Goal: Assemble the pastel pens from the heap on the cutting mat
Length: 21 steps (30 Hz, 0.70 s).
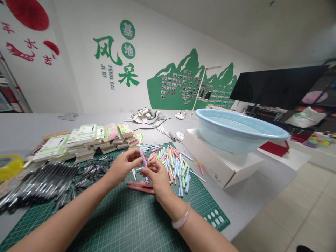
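Observation:
Over the green cutting mat [110,213], a light purple pen [143,159] stands nearly upright between both hands. My left hand [128,162] pinches its upper part. Lower down, my right hand [157,175] closes its fingers on the same pen and partly hides it. Beneath the hands lie a few pink pens [140,187], partly covered by my right hand. Just beyond is a loose pile of pink, green, blue and white pen parts [172,161]. To the left, many clear pens with black ends [44,182] lie in rows and a jumble.
Stacked small boxes [86,134] stand at the back left, near a yellow tape roll [10,167]. At right, a blue basin [236,134] rests on a white box [220,168]. Crumpled grey gloves [148,115] and a cable lie behind. The table's right edge drops to the floor.

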Tool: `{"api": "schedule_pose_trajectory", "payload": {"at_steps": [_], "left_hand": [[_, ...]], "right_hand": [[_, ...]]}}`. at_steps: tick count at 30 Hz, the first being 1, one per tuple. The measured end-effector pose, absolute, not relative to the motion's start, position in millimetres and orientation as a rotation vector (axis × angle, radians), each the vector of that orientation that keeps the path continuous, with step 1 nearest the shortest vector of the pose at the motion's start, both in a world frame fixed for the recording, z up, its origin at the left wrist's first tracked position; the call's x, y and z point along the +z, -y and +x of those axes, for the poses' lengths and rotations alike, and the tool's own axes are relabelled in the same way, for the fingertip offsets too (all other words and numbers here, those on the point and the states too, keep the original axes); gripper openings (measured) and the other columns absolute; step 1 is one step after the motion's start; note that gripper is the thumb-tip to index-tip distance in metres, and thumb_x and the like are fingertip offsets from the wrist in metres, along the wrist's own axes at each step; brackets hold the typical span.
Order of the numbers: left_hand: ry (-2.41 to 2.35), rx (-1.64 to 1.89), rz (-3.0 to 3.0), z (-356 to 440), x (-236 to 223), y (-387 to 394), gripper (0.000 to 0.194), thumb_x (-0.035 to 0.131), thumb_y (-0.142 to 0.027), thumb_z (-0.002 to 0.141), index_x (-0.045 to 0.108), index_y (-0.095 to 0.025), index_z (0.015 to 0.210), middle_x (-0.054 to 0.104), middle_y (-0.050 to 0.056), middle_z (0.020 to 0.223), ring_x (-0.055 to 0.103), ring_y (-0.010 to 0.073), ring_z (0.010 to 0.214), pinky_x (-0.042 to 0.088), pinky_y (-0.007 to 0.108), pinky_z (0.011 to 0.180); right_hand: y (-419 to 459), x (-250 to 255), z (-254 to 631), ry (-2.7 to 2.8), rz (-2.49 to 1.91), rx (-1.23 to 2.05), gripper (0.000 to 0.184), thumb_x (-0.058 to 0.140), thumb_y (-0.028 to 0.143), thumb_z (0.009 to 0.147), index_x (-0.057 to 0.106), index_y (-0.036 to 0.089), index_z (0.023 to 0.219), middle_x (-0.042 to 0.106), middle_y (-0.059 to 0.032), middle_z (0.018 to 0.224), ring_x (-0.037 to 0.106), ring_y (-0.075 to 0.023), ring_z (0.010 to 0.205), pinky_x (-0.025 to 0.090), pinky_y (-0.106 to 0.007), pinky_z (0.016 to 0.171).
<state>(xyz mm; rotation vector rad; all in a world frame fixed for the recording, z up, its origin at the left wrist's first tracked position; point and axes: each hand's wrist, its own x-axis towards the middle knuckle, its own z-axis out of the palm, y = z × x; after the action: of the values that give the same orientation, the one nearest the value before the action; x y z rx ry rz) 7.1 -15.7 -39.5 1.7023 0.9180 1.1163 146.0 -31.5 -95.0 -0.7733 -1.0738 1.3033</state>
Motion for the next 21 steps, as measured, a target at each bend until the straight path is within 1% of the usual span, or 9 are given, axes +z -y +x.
{"api": "schedule_pose_trajectory", "payload": {"at_steps": [3,9,13,16,19,21], "left_hand": [[-0.944,1.157,1.696,-2.4,-37.6,12.0,0.014,0.059,-0.032,0.076,0.061,-0.019,0.082,0.064,0.003,0.08,0.06,0.0183,0.078,0.046,0.028,0.072],[-0.943,1.174,1.67,-6.9,-41.8,7.9,0.016,0.059,-0.032,0.076,0.062,-0.018,0.083,0.064,0.003,0.08,0.06,0.0189,0.079,0.047,0.028,0.072],[-0.963,1.17,1.65,-0.9,-47.0,8.5,0.017,0.06,-0.032,0.076,0.064,-0.018,0.084,0.063,0.002,0.081,0.059,0.0176,0.077,0.046,0.027,0.069],[-0.998,1.251,1.576,4.4,-52.0,7.2,0.023,0.066,-0.032,0.071,0.062,-0.019,0.09,0.061,0.001,0.083,0.058,0.016,0.077,0.045,0.024,0.068],[-0.973,1.345,1.455,7.2,-55.5,5.2,0.03,0.07,-0.03,0.068,0.059,-0.019,0.093,0.058,-0.001,0.077,0.057,0.014,0.072,0.044,0.022,0.063],[-0.942,1.342,1.378,7.2,-54.9,5.3,0.033,0.071,-0.03,0.067,0.057,-0.018,0.095,0.059,0.001,0.077,0.058,0.0148,0.072,0.044,0.023,0.062]], "right_hand": [[22.7,-90.9,135.1,1.095,-0.783,1.234,0.021,0.072,0.026,0.062,0.053,0.019,0.071,0.062,0.0032,0.06,0.06,-0.014,0.059,0.045,-0.025,0.059],[16.4,-93.2,128.5,1.147,-0.795,1.196,0.02,0.068,0.033,0.069,0.056,0.018,0.072,0.062,0.0015,0.061,0.057,-0.0135,0.058,0.043,-0.025,0.056],[21.9,-95.4,133.5,1.167,-0.768,1.236,0.019,0.063,0.036,0.074,0.056,0.019,0.073,0.063,0.0013,0.062,0.052,-0.0113,0.053,0.04,-0.023,0.053],[25.3,-96.0,135.2,1.159,-0.74,1.235,0.018,0.062,0.037,0.076,0.056,0.02,0.074,0.063,0.0017,0.063,0.051,-0.0109,0.053,0.04,-0.023,0.054],[26.6,-97.5,134.6,1.154,-0.742,1.227,0.018,0.064,0.035,0.074,0.055,0.02,0.074,0.063,0.0021,0.064,0.052,-0.0109,0.055,0.04,-0.023,0.056],[26.7,-98.2,134.3,1.145,-0.732,1.259,0.018,0.064,0.035,0.074,0.055,0.019,0.075,0.063,0.0017,0.064,0.052,-0.0109,0.055,0.041,-0.023,0.056]]}}
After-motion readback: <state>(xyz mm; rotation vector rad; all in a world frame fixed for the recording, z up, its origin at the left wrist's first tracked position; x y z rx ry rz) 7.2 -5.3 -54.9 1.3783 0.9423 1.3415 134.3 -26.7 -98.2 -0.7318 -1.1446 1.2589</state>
